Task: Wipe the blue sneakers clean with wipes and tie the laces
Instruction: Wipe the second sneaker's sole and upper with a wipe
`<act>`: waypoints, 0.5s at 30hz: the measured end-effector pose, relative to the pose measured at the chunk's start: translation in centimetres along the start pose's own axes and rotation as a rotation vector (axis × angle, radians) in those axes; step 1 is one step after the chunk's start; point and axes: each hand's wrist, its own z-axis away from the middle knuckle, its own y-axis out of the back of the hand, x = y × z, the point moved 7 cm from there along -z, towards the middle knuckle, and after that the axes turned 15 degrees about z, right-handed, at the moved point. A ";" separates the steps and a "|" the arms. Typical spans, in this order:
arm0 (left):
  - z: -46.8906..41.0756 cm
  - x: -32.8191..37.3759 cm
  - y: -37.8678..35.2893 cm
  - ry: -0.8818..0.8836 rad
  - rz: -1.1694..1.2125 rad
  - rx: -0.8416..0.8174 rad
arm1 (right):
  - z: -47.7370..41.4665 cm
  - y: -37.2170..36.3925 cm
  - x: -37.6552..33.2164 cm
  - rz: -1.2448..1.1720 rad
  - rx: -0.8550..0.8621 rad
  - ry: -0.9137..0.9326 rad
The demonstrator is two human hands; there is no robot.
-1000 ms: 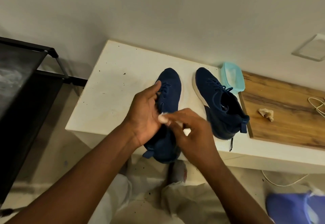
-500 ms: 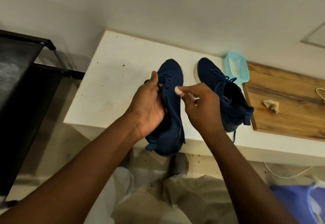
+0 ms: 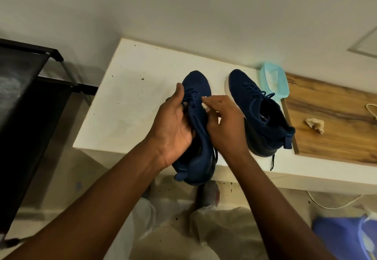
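Two dark blue sneakers are in view. My left hand [image 3: 173,121] grips the left sneaker [image 3: 196,88] around its laced middle, the heel hanging past the front edge of the white table [image 3: 126,104]. My right hand [image 3: 224,121] pinches a small white wipe [image 3: 204,104] against that shoe's upper beside the laces. The other sneaker [image 3: 257,108] stands on the table to the right, its laces loose and one end dangling over the edge.
A light blue wipes tub [image 3: 274,83] sits behind the right sneaker. A wooden board [image 3: 334,117] holds a crumpled used wipe [image 3: 315,124] and a white cord [image 3: 370,111]. A black rack [image 3: 24,96] stands at left. Something blue [image 3: 344,237] lies on the floor at lower right.
My right hand with the wipe has slid along the held sneaker from near its heel opening toward the laces. My left hand has shifted its hold up the shoe.
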 end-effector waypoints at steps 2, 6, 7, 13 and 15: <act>0.2 0.7 0.4 -0.013 0.039 0.022 | 1.2 0.4 -2.2 -0.038 -0.052 0.139; 0.5 1.2 0.8 -0.033 0.015 0.088 | 1.9 2.1 -2.7 -0.143 -0.073 0.240; 0.4 1.1 0.9 -0.029 0.011 0.107 | 1.0 2.0 -1.7 -0.155 -0.048 0.179; 0.1 0.8 1.5 -0.036 0.017 0.169 | 0.7 1.2 -0.5 -0.226 -0.233 -0.002; 0.1 1.4 2.0 -0.059 0.008 0.191 | 2.5 1.9 -1.9 -0.318 -0.368 0.105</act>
